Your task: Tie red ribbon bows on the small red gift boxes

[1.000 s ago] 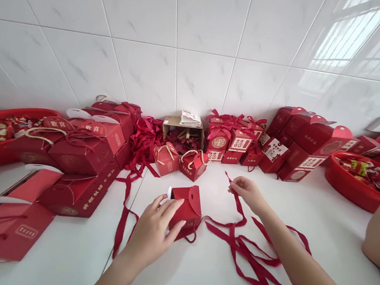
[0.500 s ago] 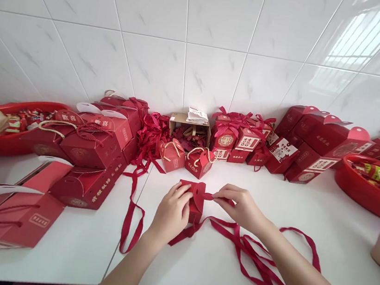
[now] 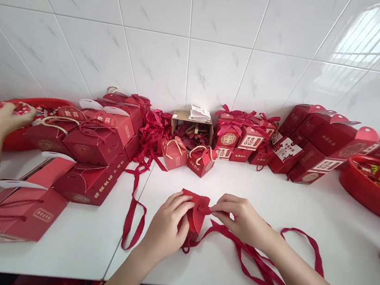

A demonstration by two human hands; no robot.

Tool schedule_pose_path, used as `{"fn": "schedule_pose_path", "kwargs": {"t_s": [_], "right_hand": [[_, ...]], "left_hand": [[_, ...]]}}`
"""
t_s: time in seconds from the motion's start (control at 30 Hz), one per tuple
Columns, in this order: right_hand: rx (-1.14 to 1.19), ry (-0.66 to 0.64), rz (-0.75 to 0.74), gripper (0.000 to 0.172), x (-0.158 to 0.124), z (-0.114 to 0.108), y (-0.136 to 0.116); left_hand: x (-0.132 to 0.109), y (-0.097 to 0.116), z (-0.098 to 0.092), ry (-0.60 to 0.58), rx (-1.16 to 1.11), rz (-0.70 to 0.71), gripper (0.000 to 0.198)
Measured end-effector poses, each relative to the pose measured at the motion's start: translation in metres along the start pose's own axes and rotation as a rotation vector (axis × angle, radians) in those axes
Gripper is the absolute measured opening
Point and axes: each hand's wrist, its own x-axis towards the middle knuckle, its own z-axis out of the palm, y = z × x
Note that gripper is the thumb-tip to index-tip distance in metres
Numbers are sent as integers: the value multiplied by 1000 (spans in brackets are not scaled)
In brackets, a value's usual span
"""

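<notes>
A small red gift box [image 3: 196,227] stands on the white table in front of me, its rounded top flap facing right. My left hand [image 3: 171,222] is wrapped over the box's left side and top, gripping it. With thumb and fingers pinched, my right hand [image 3: 238,216] holds the end of a dark red ribbon [image 3: 205,210] that comes out through the hole in the flap. Part of this ribbon also hangs below the box. More loose ribbon [image 3: 258,259] lies tangled under my right forearm and runs over the table's front edge.
Red gift boxes [image 3: 95,144] are stacked at left, more boxes [image 3: 334,138] at right. A ribbon pile [image 3: 156,131] and an open cardboard box [image 3: 178,123] stand by the wall. A red basin [image 3: 371,199] holds sweets. At far left, another person's hands [image 3: 5,120] hold something red.
The small gift box has come nearer to me and tilted. My right hand moved down with the ribbon end. At left, the other person's hand moved right and a second hand appeared.
</notes>
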Motion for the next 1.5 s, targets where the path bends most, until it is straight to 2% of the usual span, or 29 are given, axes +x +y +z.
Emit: {"fn": "schedule_pose_path", "kwargs": {"t_s": [0.2, 0.37, 0.5, 0.6, 0.67, 0.8, 0.87, 0.93, 1.0, 1.07, 1.13, 1.17, 1.2, 1.23, 1.37, 1.5], "right_hand": [[-7, -4, 15, 23, 1, 2, -1], [-4, 2, 33, 19, 5, 6, 1], [12, 5, 29, 16, 9, 2, 4], [-20, 58, 22, 25, 15, 1, 4], [-40, 35, 20, 27, 22, 6, 3], [27, 8, -14, 11, 38, 20, -2], [136, 64, -29, 9, 42, 18, -7], [250, 159, -40, 8, 40, 7, -16], [328, 296, -65, 7, 29, -13, -31], [393, 478, -112, 10, 14, -33, -52], [487, 673, -184, 14, 2, -46, -71], [513, 705, -204, 15, -1, -49, -78], [520, 685, -209, 16, 0, -48, -81], [497, 603, -193, 18, 3, -44, -82], [202, 28, -82, 23, 33, -8, -57], [-126, -182, -140, 24, 56, 28, -27]], "left_hand": [[4, 0, 7, 74, -9, 4, 31], [8, -3, 13, 193, -4, -25, 21], [10, -4, 14, 239, -42, -41, 16], [12, -3, 13, 255, -113, -70, 15], [13, -1, 12, 274, -146, -83, 16], [15, 4, 6, 344, -185, -39, 15], [13, 4, 0, 350, -184, -35, 15], [8, 3, -6, 295, -154, -73, 23], [0, -2, -10, 208, -126, -120, 29], [-7, -7, -10, 158, -138, -167, 22], [-12, -11, -7, 192, -209, -243, 15], [-13, -12, -5, 229, -261, -299, 14], [-15, -12, -3, 268, -319, -360, 16], [-16, -12, -2, 303, -378, -419, 18], [-19, -11, 0, 338, -564, -550, 28], [-22, -9, 1, 325, -639, -582, 32]]}}
